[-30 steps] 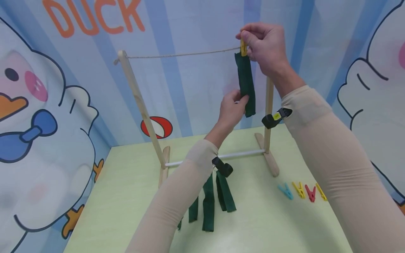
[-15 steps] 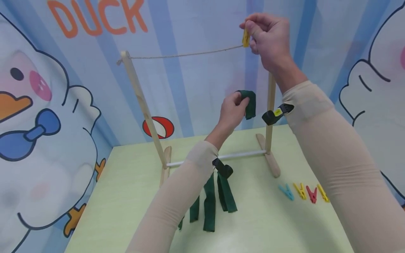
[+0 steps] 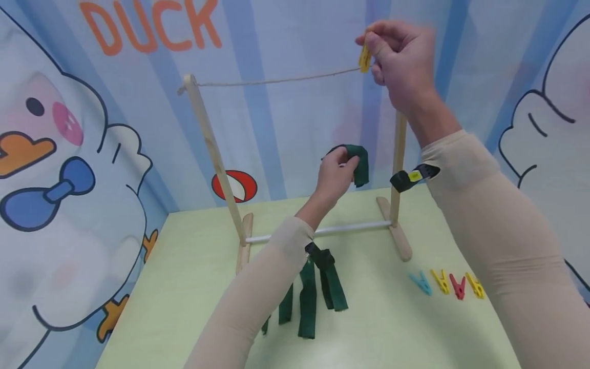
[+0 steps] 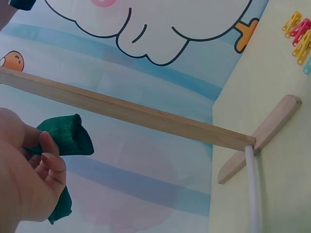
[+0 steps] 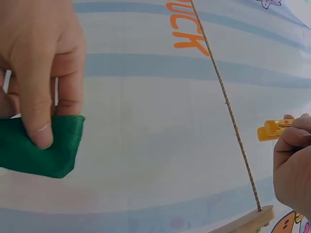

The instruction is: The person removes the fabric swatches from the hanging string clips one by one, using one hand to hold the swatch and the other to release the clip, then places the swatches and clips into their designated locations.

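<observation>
My left hand (image 3: 335, 177) pinches a dark green cloth strip (image 3: 361, 166), which bends over the fingers with one end drooping to the right. In the left wrist view another end of the strip (image 4: 61, 206) shows below the hand. Higher up, my right hand (image 3: 410, 64) pinches a yellow clothespin (image 3: 365, 57) between thumb and fingers. The clothespin overlaps the rope (image 3: 272, 81) in the head view, but the right wrist view shows it (image 5: 273, 130) apart from the rope, to its side. No cloth is in the clothespin.
A wooden frame with a left post (image 3: 209, 143), a right post (image 3: 399, 154) and a white bottom bar (image 3: 355, 228) carries the rope. Several green strips (image 3: 308, 302) lie on the table (image 3: 184, 287) below my left forearm. Blue, yellow and red clothespins (image 3: 457, 286) lie at right.
The green strip hung straight under the clothespin, and has come away from it. My left hand has lowered slightly with the strip folded over it. My right hand still holds the clothespin.
</observation>
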{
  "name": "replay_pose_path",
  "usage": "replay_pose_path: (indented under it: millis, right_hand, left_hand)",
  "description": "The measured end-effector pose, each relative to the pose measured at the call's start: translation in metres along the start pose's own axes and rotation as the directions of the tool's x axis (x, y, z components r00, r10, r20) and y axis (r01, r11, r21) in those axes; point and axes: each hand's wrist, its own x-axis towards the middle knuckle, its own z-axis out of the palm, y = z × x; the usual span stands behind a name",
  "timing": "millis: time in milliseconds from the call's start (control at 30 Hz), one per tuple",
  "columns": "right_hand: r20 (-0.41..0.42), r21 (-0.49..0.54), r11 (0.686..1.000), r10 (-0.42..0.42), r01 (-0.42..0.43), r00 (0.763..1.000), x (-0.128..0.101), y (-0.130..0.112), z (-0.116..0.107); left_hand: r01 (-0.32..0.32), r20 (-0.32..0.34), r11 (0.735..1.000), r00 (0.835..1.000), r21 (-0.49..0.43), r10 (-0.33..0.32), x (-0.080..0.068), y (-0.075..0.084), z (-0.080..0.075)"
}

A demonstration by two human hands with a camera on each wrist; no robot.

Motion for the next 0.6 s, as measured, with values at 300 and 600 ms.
replay_pose_path:
  millis: [300, 600]
  right_hand:
    - [0.005, 0.037, 0.998, -0.056, 0.056, 0.998, -0.013, 0.01, -0.013]
    - [-0.03, -0.033, 0.999, -0.018, 0.017, 0.999, -0.029, 0.011, -0.022]
  left_hand:
    - [0.002, 0.0, 1.0, 1.0, -0.022, -0.002, -0.008, -0.006, -0.006]
    - [-0.008, 0.017, 0.998, 1.0, -0.058, 0.009, -0.015, -0.005, -0.009]
